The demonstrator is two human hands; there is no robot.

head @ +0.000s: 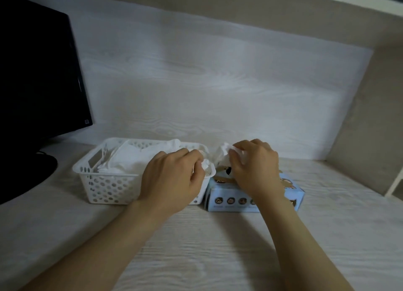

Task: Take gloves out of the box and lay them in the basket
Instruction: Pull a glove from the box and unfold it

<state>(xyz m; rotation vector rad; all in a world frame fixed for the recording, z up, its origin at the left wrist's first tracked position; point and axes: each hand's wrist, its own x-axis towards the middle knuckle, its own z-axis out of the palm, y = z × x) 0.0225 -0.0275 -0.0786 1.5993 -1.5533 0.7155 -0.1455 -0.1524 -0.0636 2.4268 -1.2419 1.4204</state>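
On a pale wood-grain surface (218, 247), a person's right hand (255, 166) pinches a white glove (222, 154) rising from the top opening of the blue glove box (229, 200), fingers (239, 147) clamped on its edge, apparently to draw it free. The left hand (172, 179) pinches white glove material at the box-side rim of the white basket (104, 183), which stands just beside the box, keeping transfers short. A pile of gloves (126, 159) lies inside.

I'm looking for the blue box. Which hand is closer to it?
Right. The right hand is over the blue box; the left hand is over the basket beside it.
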